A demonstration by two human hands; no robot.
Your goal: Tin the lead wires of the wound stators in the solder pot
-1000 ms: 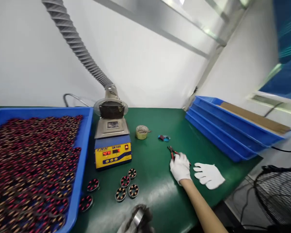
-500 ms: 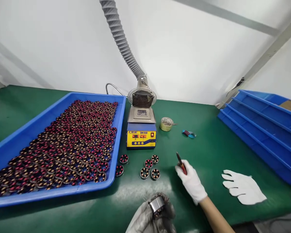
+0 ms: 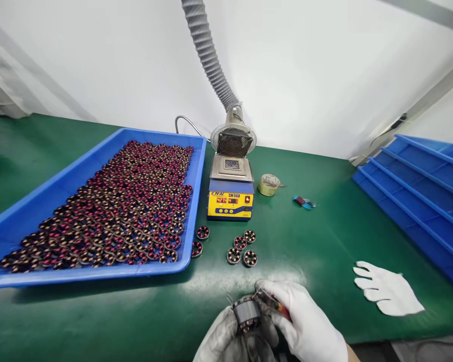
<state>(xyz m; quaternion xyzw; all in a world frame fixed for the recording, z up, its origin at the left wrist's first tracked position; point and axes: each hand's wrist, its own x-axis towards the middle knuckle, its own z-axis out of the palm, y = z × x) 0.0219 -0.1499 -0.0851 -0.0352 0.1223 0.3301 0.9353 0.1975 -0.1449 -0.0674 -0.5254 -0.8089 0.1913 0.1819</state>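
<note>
Change: right hand [image 3: 313, 327] has brought the red-handled pliers [image 3: 283, 310] in from over the bench [image 3: 305, 241] to the wound stator [image 3: 247, 312]. Both hands now on one part, low in view, nearest the wearer. Left hand [image 3: 217, 337] pinches the stator between gloved fingers, side face out; right is wrapped round the pliers handles. Pliers tip is beside the upper rim, near thin stray wires [image 3: 230, 299]; can't tell if it's biting.

Stator: short ring, smooth dull-grey metal band, copper-coloured bits below. Gloves: knit fabric, left grimy grey, right mostly white. Blue tray [image 3: 199, 191]: moulded plastic, packed with red- and tan-dotted rings. Hose [image 3: 211, 55]: ribbed grey. Bench: glossy green.
</note>
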